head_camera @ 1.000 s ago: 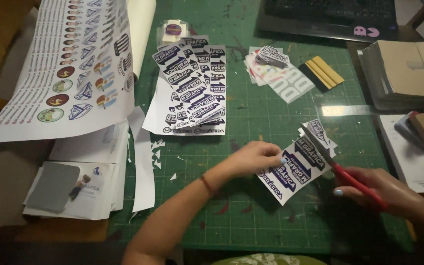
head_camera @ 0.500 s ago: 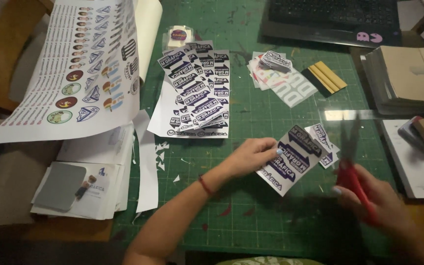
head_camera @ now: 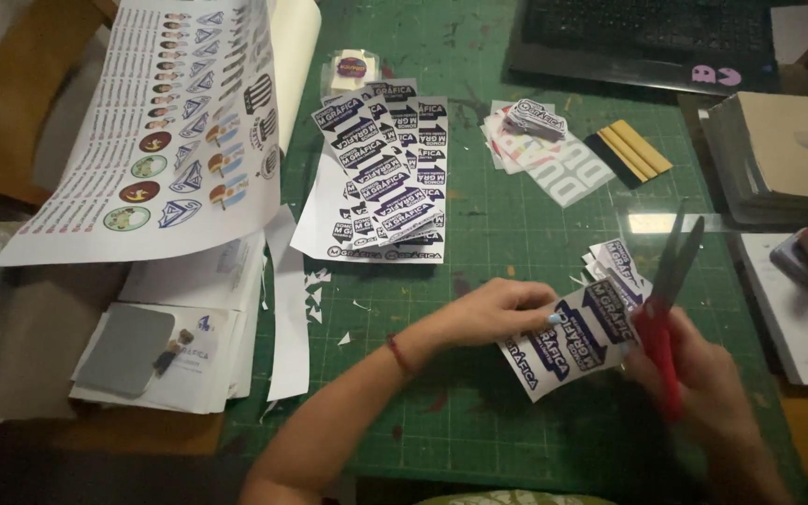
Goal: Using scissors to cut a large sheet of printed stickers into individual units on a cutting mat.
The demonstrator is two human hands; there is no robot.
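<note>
My left hand pinches a small white sticker sheet printed with dark blue and white labels, holding it just above the green cutting mat. My right hand grips red-handled scissors. Their blades stand open and point up and away, right beside the sheet's right edge. A few cut stickers lie under the blades.
A fanned stack of the same label sheets lies mid-mat. A large sheet of round and shield stickers drapes at left over paper piles. Loose stickers, a yellow squeegee, a keyboard and cardboard stack sit behind.
The scissors swung from lying low, pointing left at the sheet, to upright with open blades at its right edge. My left hand shifted slightly with the sheet.
</note>
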